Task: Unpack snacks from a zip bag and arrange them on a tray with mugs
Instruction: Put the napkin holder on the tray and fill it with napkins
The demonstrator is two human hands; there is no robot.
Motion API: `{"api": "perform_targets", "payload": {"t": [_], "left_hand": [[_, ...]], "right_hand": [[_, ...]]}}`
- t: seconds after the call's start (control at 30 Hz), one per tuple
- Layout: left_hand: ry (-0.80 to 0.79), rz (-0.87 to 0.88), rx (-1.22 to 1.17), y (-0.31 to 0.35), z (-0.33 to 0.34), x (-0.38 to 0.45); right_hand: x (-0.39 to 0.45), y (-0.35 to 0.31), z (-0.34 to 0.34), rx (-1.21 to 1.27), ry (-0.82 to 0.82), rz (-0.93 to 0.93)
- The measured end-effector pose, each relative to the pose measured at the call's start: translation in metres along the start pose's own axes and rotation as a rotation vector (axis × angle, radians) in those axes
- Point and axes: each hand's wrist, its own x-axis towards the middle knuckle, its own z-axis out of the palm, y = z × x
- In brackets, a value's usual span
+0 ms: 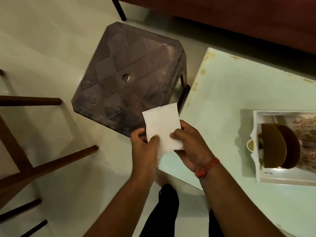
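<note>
Both hands (164,142) pinching white paper (161,124)

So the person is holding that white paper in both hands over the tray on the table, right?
Not quite. Both hands, left and right, do hold the white paper, but over the edge of the dark stool, not the tray, which sits apart on the table. The head view shows this.
</note>
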Motion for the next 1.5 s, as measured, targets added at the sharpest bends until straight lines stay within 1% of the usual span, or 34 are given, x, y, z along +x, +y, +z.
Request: {"api": "perform_targets", "payload": {"t": [0.03, 0.1, 0.17, 0.2, 0.27, 0.33, 0.4, 0.43, 0.53, 0.6, 0.73, 0.93, 1.07, 1.23, 1.37, 1.5], "left_hand": [[-0.056, -0.129, -0.171, 0.000, 0.011, -0.013], [-0.233, -0.345, -0.451, -0.002, 0.035, -0.035], [-0.424, -0.431, -0.571, -0.005, 0.056, -0.053], [-0.482, -0.449, -0.599, -0.006, 0.068, -0.060], [-0.557, -0.448, -0.599, -0.013, 0.095, -0.072], [-0.579, -0.379, -0.540, -0.020, 0.122, -0.081], [-0.615, -0.265, -0.472, -0.024, 0.150, -0.094], [-0.626, -0.218, -0.443, -0.025, 0.164, -0.101], [-0.567, -0.105, -0.329, -0.025, 0.202, -0.123], [-0.540, -0.064, -0.264, -0.025, 0.225, -0.138], [-0.463, 0.003, -0.048, -0.027, 0.259, -0.159], [-0.478, 0.034, 0.156, -0.026, 0.273, -0.175], [-0.460, 0.026, 0.169, -0.025, 0.274, -0.174], [-0.492, -0.032, 0.070, -0.028, 0.279, -0.174], [-0.530, -0.029, 0.007, -0.027, 0.278, -0.176], [-0.481, -0.061, -0.053, -0.025, 0.277, -0.172]], "right_hand": [[-0.008, -0.001, -0.014, 0.078, -0.024, 0.008], [-0.024, -0.004, -0.044, 0.187, -0.063, 0.006], [-0.040, -0.006, -0.073, 0.259, -0.089, -0.004], [-0.048, -0.009, -0.089, 0.281, -0.104, -0.012], [-0.064, -0.015, -0.123, 0.291, -0.113, -0.019], [-0.077, -0.022, -0.154, 0.264, -0.080, -0.021], [-0.088, -0.028, -0.185, 0.197, 0.004, -0.043], [-0.094, -0.032, -0.200, 0.125, 0.066, -0.066], [-0.109, -0.042, -0.238, -0.226, 0.277, -0.138], [-0.119, -0.050, -0.262, -0.387, 0.339, -0.180], [-0.131, -0.058, -0.295, -0.571, 0.378, -0.254], [-0.141, -0.059, -0.314, -0.681, 0.470, -0.362], [-0.142, -0.049, -0.310, -0.836, 0.501, -0.431], [-0.145, -0.044, -0.297, -1.072, 0.449, -0.516], [-0.142, -0.044, -0.286, -1.114, 0.428, -0.570], [-0.140, -0.044, -0.279, -1.083, 0.463, -0.567]]}}
